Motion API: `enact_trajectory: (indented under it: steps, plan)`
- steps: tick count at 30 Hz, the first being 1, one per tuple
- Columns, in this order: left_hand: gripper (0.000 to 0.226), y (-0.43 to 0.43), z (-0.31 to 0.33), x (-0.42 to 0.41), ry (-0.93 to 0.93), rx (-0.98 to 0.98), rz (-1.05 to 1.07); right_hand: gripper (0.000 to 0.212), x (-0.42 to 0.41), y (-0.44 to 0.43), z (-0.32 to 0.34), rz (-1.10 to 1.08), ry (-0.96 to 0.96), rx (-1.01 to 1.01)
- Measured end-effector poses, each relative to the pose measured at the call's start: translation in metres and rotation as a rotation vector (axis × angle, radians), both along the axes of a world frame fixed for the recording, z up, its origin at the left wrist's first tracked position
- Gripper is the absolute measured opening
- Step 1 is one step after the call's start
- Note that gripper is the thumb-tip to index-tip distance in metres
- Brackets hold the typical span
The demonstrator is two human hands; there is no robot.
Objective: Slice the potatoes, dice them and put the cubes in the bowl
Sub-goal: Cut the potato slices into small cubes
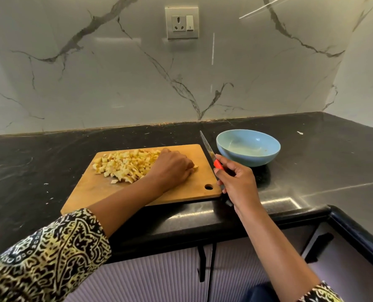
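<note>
A heap of pale yellow potato cubes (124,165) lies on the left half of a wooden cutting board (194,189). My left hand (172,168) rests on the board at the heap's right side, fingers curled over a few cubes; a piece peeks out under its fingertips. My right hand (237,182) holds a knife (209,150) by its red handle just off the board's right edge, blade pointing up and away. A light blue bowl (248,147) stands right of the board and looks empty of cubes.
The board sits on a black stone counter (325,153) whose front edge runs close below it. A marble backsplash with a wall socket (182,22) rises behind. Cabinet fronts with dark handles (203,264) are under the counter.
</note>
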State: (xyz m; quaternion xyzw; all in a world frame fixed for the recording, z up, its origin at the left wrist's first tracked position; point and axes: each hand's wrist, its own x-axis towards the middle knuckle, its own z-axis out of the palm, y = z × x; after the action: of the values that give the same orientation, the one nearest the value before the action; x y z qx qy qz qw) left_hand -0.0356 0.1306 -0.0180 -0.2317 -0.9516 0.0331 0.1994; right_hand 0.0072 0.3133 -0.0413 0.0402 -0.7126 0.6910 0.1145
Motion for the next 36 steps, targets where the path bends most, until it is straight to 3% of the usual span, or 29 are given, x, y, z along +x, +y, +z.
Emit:
enact_trajectory:
  steps: [4,9,12,16,18,23,36]
  plan:
    - [0.034,0.003,0.002,-0.011,0.014,0.057,-0.002,0.037,0.000,0.000,0.001,-0.015,-0.012,-0.016]
    - [0.025,-0.009,0.015,-0.007,-0.031,0.439,0.027,0.037,0.001,0.000,0.002,-0.028,-0.009,0.035]
    - [0.024,-0.031,0.015,0.013,-0.080,0.427,0.045,0.033,0.005,-0.002,0.004,-0.064,0.049,0.183]
    - [0.028,-0.049,0.003,0.043,-0.194,0.378,0.101,0.034,0.021,-0.006,0.009,-0.057,0.202,0.716]
    - [0.032,-0.052,0.001,0.047,-0.201,0.364,0.131,0.036,0.032,-0.010,0.017,-0.018,0.224,0.871]
    - [0.027,-0.054,0.004,0.047,-0.207,0.368,0.175,0.041,0.052,-0.016,0.036,0.066,0.250,1.031]
    - [0.019,-0.052,0.002,0.047,-0.191,0.411,0.209,0.041,0.055,-0.026,0.051,0.163,0.227,1.177]
